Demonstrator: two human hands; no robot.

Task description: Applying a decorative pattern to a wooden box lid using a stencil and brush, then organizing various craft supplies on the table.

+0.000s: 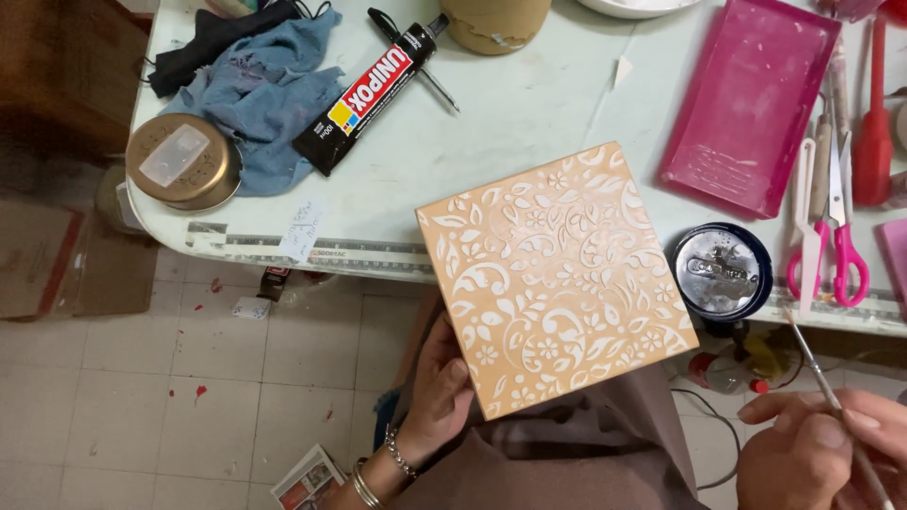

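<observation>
At the far left, at about ten o'clock, a round brass-coloured tin with a clear plastic piece on its lid sits at the corner of the pale work table, touching a crumpled blue rag that lies against a black cloth. Just right of the rag, a black and red glue tube lies slanted, with a black pen crossing behind its cap end, and the base of a tan pot stands at twelve o'clock. Below, at seven o'clock, the left hand, with bangles at the wrist, props the lower left edge of a square peach tile with raised white floral stencilling; the fingers lie together against the edge and underside, how far they curl beneath cannot be told. The tile sits in the centre, tilted, its upper part over the table edge and its lower corner over the person's brown lap. Right of it, at three o'clock, a round dark-rimmed tin with a silvery lid rests at the table edge, below a pink rectangular tray at one o'clock. Pink-handled scissors and a red spatula lie further right. At five o'clock, the right hand pinches a thin paintbrush, fingertips closed on its handle, well apart from the tile.
</observation>
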